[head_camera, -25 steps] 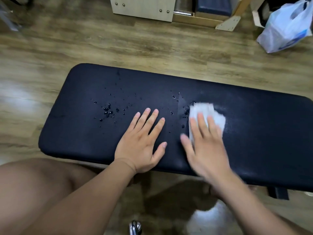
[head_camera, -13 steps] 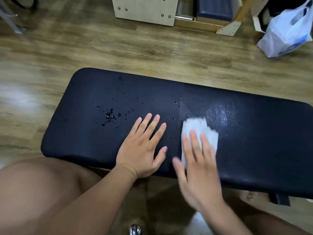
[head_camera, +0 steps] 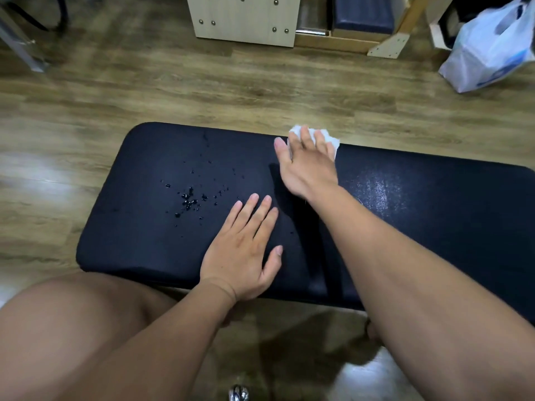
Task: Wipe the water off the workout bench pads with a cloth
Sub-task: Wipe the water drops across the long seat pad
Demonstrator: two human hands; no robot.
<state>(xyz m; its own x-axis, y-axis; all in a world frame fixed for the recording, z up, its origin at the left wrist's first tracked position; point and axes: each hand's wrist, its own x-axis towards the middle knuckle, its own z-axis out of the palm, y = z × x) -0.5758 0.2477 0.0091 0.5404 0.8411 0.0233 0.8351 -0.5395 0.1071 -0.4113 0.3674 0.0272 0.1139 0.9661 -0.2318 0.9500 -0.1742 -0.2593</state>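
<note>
Wood flooring surrounds the bench pad (head_camera: 434,215), where the right hand (head_camera: 307,166), fingers spread flat, presses the cloth (head_camera: 328,138) at the far edge mid-wipe; the left hand (head_camera: 243,250) braces, fingers apart; droplets (head_camera: 189,199) likely next.

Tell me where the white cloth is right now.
The white cloth lies at the far edge of the bench pad, under the right hand, beyond and right of the water droplets.

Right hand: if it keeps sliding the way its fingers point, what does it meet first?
The right hand with the cloth is at the bench pad far edge; beyond is only bare floor, likely nothing sooner.
</note>
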